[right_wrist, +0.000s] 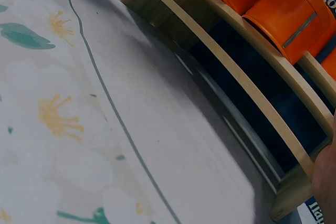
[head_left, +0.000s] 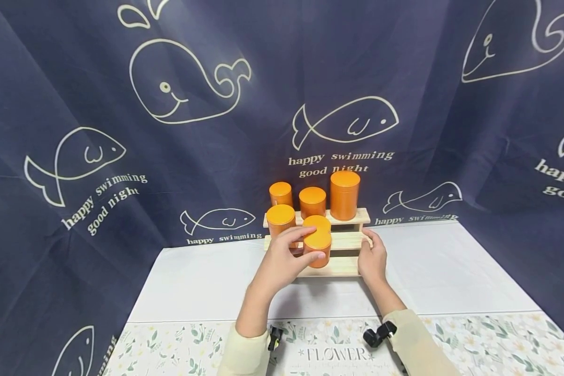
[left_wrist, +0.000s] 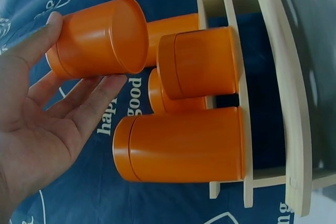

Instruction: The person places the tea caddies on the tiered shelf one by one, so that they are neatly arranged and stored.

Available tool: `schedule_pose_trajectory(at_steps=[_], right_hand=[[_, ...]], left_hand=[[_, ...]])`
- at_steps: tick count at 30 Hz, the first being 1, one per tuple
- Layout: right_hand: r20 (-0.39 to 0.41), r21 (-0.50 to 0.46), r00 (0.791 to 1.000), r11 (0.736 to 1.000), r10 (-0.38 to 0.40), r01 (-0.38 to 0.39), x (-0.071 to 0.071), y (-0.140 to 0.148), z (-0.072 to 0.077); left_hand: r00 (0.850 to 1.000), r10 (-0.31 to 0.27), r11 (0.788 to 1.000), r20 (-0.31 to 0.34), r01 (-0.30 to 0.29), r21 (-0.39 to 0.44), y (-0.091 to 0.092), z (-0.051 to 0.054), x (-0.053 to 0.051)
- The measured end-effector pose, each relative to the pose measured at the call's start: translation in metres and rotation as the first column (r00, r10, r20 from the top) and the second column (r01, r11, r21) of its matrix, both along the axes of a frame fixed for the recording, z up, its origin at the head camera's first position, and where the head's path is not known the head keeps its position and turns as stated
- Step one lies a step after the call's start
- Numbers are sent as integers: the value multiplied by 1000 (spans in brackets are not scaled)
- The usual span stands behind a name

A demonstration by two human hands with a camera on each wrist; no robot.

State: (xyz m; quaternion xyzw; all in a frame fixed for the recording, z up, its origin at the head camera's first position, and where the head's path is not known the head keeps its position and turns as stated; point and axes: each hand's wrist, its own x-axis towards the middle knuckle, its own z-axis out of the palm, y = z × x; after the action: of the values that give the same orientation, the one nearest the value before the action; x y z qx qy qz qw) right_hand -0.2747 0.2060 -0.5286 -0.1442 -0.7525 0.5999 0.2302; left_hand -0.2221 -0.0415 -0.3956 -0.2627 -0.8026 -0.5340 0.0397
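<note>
My left hand (head_left: 282,258) holds an orange canister (head_left: 318,250) between thumb and fingers, raised in front of a stepped wooden rack (head_left: 340,266). In the left wrist view, the held canister (left_wrist: 100,38) hangs apart from the rack, its flat base facing the shelves. With its fingers at the rack's right end, my right hand (head_left: 373,258) holds the wood; only part of that hand (right_wrist: 325,171) shows in the right wrist view. On the middle step stand a canister (head_left: 280,216) at the left and another (head_left: 317,223), partly hidden behind the held one.
Along the top step are a small canister (head_left: 280,192), a medium one (head_left: 312,201) and a tall one (head_left: 344,196). The rack stands on a white table (head_left: 432,271) with a floral cloth (head_left: 489,339) at its front. Behind hangs a dark blue curtain (head_left: 263,146) with whale and fish drawings.
</note>
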Motion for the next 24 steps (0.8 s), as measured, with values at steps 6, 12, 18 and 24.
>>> schedule_pose_trajectory(at_steps=[6,12,18,24], right_hand=[[-2,6,1000,1000,-2,2,-1,1,-1],[-8,-5,1000,1000,-1,1,-1,1,-3],[-13,-7,1000,1000,1,-1,-1,0,-3],[9,7,1000,1000,-6,6,-2,0,-2]], left_hand=[[1000,3,999,5,-3,-33,8,-2,1],[1000,-24,998,-8,24,-51,15,-7,0],[997,-37,995,-74,29,-100,22,-11,0],[996,-32,993,-89,21,-120,27,-16,-1]])
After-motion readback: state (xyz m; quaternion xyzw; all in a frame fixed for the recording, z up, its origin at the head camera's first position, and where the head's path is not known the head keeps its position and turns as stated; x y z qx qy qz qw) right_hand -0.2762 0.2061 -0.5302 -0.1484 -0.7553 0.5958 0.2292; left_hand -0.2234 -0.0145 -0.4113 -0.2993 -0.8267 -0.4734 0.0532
